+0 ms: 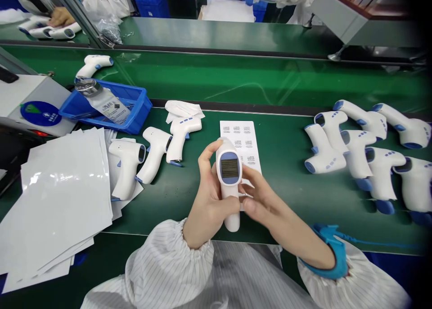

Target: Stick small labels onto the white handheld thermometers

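A white infrared thermometer (pixel 231 210) with a blue-framed screen is upright in front of me, its display facing me and showing dark lines. My left hand (pixel 211 201) is wrapped around its left side, thumb across the handle and index finger up by the head. From the right, my right hand (pixel 265 201) has its thumb and bent fingers at the handle; its fingertips are partly hidden. Behind the thermometer, a white sheet of printed labels (pixel 240 131) lies on the green bench, partly covered by my hands.
Several thermometers (pixel 357 149) lie at right, and others (pixel 157 154) at left beside stacked glossy sheets (pixel 67 183). A blue bin (pixel 138 115) holds a metal-capped bottle (pixel 110 104). A green conveyor belt (pixel 202 75) runs beyond. Across it, a co-worker's hand (pixel 62 17) touches thermometers.
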Demonstrator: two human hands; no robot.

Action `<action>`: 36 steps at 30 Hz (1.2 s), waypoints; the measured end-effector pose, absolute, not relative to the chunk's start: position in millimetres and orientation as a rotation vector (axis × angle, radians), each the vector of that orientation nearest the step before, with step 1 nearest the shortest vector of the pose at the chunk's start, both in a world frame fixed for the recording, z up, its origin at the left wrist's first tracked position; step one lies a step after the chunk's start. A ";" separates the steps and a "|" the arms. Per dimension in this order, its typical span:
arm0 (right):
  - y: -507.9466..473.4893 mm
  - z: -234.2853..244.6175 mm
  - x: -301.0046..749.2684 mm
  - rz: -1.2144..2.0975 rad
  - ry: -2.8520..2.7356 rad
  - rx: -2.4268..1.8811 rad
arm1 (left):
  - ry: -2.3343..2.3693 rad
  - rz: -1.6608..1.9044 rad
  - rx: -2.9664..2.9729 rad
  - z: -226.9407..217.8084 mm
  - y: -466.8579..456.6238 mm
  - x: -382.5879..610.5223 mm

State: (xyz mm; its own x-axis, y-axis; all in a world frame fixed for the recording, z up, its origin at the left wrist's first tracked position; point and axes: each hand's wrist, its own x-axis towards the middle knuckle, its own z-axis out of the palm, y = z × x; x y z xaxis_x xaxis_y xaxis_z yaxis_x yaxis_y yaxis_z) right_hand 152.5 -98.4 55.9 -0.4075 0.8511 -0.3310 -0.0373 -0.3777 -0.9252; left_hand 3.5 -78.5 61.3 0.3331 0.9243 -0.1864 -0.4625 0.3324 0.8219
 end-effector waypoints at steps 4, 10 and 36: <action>-94.9 49.7 152.1 1.795 -1.456 -1.261 | 0.829 0.979 0.897 57.4 -69.9 -2.0; 24.1 35.5 183.2 0.968 -1.696 -1.746 | 1.781 0.837 1.677 27.2 -33.5 -37.0; 14.7 46.4 113.2 1.637 -1.015 -0.945 | 1.277 0.956 1.303 65.8 -90.3 9.9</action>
State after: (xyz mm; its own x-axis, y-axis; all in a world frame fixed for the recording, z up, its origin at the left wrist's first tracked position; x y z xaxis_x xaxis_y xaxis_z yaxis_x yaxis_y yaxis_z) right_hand 113.2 14.7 46.4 -0.2440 0.9621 -0.1219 -0.3185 -0.1983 -0.9269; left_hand 9.9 -90.3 65.8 0.1183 0.9862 -0.1159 0.1669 0.0953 0.9814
